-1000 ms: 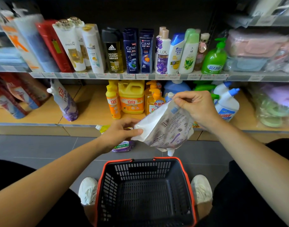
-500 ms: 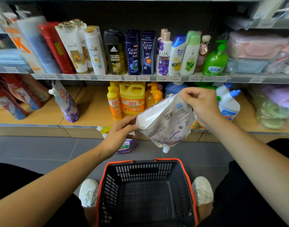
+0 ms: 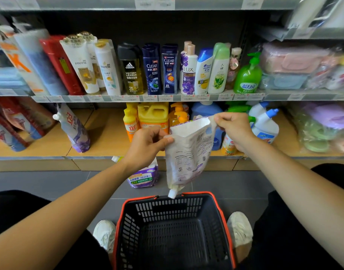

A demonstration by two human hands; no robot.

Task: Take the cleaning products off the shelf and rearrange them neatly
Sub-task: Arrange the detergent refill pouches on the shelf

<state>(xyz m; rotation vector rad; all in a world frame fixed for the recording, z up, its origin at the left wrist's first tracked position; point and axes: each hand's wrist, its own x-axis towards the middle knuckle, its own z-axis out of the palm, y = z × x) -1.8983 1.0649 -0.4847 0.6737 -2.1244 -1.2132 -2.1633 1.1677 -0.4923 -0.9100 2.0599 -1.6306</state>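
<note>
Both the left hand [image 3: 147,147] and right hand [image 3: 232,129] pinch a refill pouch [image 3: 188,152] upside down over the basket [image 3: 175,230], likely lowering it in next.

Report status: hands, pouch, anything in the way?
Left hand and right hand each pinch a top corner of the refill pouch. It hangs spout-down above the basket. Second pouch on floor beyond basket.

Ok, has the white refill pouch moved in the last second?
Yes. The pouch has swung from slanted to hanging spout-down, its spout now lower and further left, over the far rim of the basket; left hand and right hand pinch its top.
</note>
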